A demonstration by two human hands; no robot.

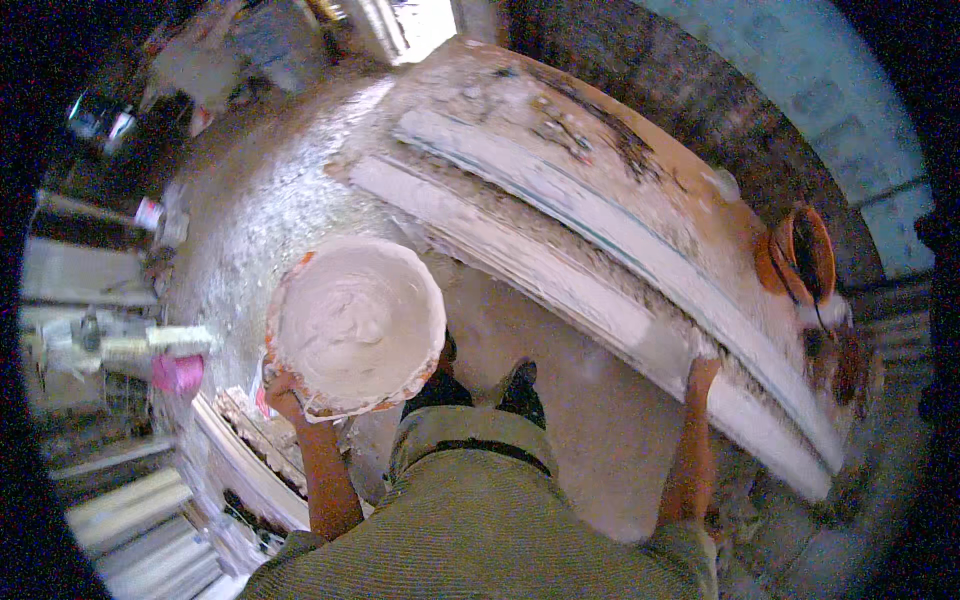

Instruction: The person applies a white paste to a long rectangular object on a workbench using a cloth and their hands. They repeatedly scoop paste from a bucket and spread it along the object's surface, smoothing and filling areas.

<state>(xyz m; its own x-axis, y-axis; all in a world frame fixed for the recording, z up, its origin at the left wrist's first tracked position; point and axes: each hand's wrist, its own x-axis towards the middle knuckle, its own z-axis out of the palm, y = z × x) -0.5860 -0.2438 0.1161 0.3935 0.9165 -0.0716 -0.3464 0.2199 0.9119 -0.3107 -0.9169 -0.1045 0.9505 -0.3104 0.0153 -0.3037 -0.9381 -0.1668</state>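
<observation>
White plaster filled the bowl (355,325), left of centre in the frame, gripped from below at its lower-left rim by the left hand (283,392). At right, the right hand (702,358) pressed on a long white moulding (600,300); whether it clenched I could not tell. An orange bucket (797,255) stood upper right on the plaster-spattered bench (650,170).

Orange bowl (355,325), white plaster inside, held upright.
</observation>
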